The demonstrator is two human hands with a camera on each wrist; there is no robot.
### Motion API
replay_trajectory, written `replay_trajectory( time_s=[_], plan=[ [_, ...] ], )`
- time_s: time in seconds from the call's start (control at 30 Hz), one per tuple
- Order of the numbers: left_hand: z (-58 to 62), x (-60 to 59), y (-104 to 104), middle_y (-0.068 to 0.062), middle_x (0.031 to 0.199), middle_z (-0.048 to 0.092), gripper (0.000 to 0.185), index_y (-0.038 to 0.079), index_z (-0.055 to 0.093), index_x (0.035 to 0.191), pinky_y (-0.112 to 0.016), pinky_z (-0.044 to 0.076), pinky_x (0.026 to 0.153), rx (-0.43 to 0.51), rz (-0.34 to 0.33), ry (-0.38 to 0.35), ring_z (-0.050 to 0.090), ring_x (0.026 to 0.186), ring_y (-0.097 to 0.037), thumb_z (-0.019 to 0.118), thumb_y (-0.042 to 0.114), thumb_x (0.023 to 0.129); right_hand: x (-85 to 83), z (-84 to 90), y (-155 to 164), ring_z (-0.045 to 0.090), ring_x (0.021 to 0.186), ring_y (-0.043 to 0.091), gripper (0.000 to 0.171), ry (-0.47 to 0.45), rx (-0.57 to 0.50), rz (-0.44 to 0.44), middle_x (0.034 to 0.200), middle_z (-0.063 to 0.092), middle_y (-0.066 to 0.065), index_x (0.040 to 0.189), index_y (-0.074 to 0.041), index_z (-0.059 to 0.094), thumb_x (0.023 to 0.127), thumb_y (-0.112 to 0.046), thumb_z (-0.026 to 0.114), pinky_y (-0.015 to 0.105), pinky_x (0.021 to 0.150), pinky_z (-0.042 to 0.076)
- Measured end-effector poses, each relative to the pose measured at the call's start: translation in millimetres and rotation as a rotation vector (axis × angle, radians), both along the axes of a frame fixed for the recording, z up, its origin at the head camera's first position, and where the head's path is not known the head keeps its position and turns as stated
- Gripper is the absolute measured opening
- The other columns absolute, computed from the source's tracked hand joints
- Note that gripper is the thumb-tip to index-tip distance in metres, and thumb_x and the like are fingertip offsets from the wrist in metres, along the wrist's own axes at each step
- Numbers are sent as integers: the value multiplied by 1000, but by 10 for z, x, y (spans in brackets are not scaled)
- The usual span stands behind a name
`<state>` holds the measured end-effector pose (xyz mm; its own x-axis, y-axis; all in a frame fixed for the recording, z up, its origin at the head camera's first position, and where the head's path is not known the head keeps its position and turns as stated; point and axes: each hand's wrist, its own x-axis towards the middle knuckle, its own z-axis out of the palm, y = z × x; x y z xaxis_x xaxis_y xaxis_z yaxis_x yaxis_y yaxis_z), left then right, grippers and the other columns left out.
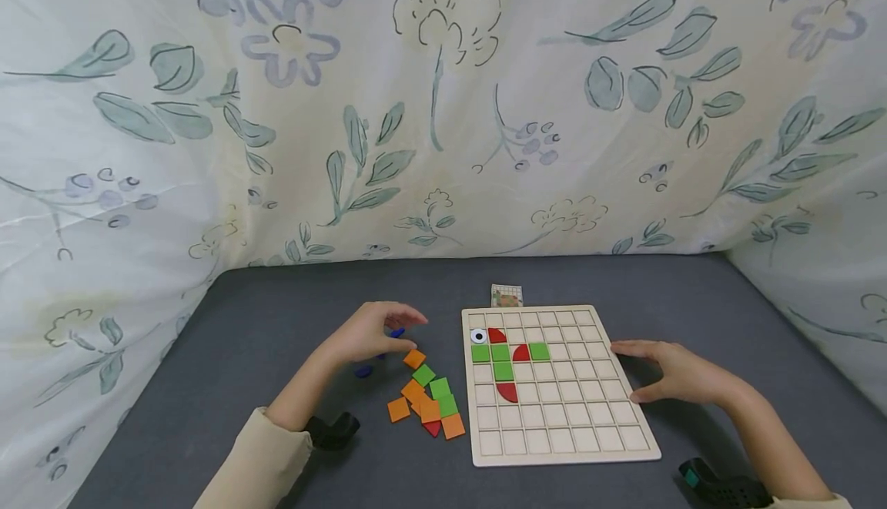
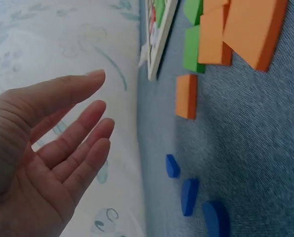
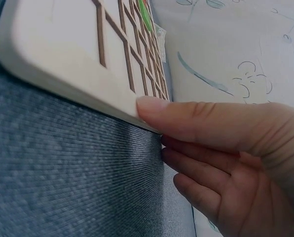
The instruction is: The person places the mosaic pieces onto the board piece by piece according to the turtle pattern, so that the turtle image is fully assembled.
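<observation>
1. Pale wooden grid board with square recesses (image 1: 561, 416) lies flat on the dark grey fabric table (image 1: 277, 324), right of centre. Judged rigid, light and not fragile; the smooth finish could slide on the cloth if pushed.
2. Right hand (image 1: 675, 372) is relaxed, fingers extended, resting against the board's right edge. The right wrist view shows the thumb (image 3: 186, 116) on the rounded rim, other fingers below at the cloth. Steadying contact only, not a clamp.
3. Left hand (image 1: 370, 332) hovers over the small blue curved pieces (image 2: 189, 195), fingers loosely spread, holding nothing. Palm is empty in the left wrist view.
4. Loose pile of orange and green square tiles (image 1: 428, 401), with a red piece at its lower edge, sits between left hand and board, just beside the board's left edge.
5. Tiles look thin, flat, stiff and very light, wood or foam; I cannot tell which. Best grip is a thumb-and-fingertip pinch on opposite edges. Those lying flat likely need sliding or tipping first.
6. Blue pieces are small and rounded, so probably fiddlier to pinch.
7. Already seated in the board: green squares, red half-round pieces and a black-and-white eye disc (image 1: 479, 335), top-left area.
8. Small printed pattern card (image 1: 507, 295) lies behind the board's far edge.
</observation>
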<state>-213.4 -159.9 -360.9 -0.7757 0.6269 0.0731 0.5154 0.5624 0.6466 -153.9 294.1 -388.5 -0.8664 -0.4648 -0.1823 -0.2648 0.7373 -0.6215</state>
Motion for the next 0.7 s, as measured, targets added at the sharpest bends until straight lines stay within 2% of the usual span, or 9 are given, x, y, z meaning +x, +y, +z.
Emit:
replay_trajectory(
  time_s=[0.17,0.3,0.47,0.7],
  plan=[
    [-92,-2,-30,-10,109,65,35,7,65,111,-40,48,86,-12,-8,-7,59,96,-26,73,14,78,7,10,-8,35,121,53,80,1,1,2,134,40,32,133,6,44,70,-30,78,62,89,36],
    [-212,7,-37,-5,107,66,34,8,65,111,-38,48,85,-34,-30,-13,59,95,-22,73,15,78,0,12,-10,34,121,53,80,-1,-2,-3,134,41,32,133,6,44,70,-30,78,62,89,36],
    [-337,-1,-48,-3,106,66,32,9,65,110,-34,49,85,-7,-53,-31,60,95,-19,73,16,79,1,11,-13,34,121,53,81,-3,-5,1,134,41,32,133,7,43,70,-32,78,63,89,36],
    [-402,-15,-63,-1,105,67,30,10,66,109,-33,49,85,-13,-63,-89,60,95,-16,71,17,81,2,8,-8,34,122,53,80,-9,-15,4,134,41,32,133,6,43,71,-33,77,63,90,35]
  ],
)
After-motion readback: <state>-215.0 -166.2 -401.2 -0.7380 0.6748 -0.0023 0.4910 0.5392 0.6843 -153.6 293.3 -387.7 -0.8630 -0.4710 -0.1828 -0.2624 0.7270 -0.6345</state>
